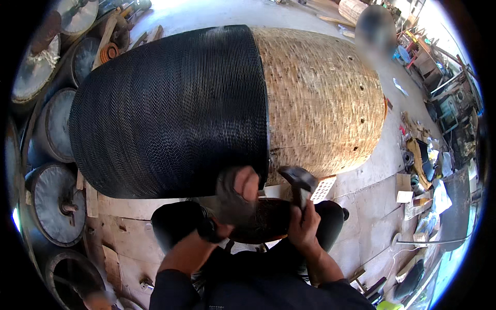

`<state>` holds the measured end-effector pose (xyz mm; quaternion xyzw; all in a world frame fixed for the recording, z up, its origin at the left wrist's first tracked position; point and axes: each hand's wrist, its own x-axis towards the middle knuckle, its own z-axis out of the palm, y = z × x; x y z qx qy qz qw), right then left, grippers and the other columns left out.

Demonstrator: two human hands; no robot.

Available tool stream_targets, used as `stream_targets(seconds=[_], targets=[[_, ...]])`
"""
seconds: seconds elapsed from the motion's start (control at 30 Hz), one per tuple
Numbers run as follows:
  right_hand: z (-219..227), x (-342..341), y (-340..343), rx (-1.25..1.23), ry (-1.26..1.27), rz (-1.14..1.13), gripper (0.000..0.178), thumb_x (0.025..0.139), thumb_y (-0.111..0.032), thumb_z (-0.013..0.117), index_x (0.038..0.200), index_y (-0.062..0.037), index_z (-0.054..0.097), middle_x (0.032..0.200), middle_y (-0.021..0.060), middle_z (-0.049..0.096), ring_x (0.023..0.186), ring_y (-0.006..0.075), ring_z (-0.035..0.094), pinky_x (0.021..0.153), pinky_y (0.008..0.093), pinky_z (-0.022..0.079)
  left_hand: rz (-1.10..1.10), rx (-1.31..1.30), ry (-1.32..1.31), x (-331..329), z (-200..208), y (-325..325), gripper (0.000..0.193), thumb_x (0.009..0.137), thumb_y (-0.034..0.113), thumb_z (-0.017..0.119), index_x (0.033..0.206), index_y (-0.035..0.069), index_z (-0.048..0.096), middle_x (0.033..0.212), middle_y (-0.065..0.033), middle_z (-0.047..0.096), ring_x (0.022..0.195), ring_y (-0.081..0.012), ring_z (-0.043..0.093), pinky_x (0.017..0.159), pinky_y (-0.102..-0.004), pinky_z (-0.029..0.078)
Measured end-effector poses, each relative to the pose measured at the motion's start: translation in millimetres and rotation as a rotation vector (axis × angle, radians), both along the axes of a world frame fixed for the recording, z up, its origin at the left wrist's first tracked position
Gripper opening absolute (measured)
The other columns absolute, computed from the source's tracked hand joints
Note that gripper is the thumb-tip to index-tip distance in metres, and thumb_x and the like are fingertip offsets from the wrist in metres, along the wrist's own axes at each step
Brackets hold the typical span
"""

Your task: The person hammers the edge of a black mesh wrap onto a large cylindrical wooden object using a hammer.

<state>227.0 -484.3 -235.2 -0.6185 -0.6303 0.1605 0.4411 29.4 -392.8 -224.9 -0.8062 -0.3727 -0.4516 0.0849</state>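
Observation:
A huge barrel-shaped woven form lies on its side before me. Its left part [170, 108] is coated black, its right part [320, 98] is bare tan wicker. My left hand [235, 199], in a grimy glove, presses against the lower edge of the black part near the seam. My right hand [304, 222] grips the handle of a dark-headed hammer [298, 178], whose head sits just below the seam. A dark reddish-brown curved piece [268, 219] rests across my knees between both hands.
Several round drum-like lids [57, 206] stand stacked along the left. Another wicker form [352, 8] and a blurred person [374, 31] are at the back. Scraps, boards and tools litter the concrete floor [382, 170] at the right, beside a cluttered bench [444, 103].

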Motion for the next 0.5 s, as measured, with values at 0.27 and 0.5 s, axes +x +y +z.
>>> stream_targets(seconds=[0.27, 0.5], targets=[[-5, -4, 22, -0.184, -0.078, -0.042, 0.012, 0.094, -0.009, 0.059, 0.099, 0.0004, 0.053, 0.070, 0.0239, 0.061, 0.062, 0.0460, 0.063, 0.052, 0.0454, 0.049, 0.249, 0.272, 0.101, -22, 55, 98, 0.056, 0.076, -0.006, 0.066, 0.130, 0.010, 0.062, 0.105, -0.0097, 0.054, 0.094, -0.0284, 0.057, 0.084, -0.0461, 0.049], [-21, 6, 6, 0.030, -0.181, -0.052, 0.014, 0.092, -0.007, 0.058, 0.099, 0.0027, 0.051, 0.069, 0.0177, 0.059, 0.062, 0.0319, 0.065, 0.055, 0.0426, 0.050, 0.216, 0.269, 0.100, -21, 48, 101, 0.053, 0.076, -0.003, 0.068, 0.125, 0.014, 0.065, 0.107, -0.0079, 0.057, 0.094, -0.0276, 0.060, 0.085, -0.0479, 0.050]])
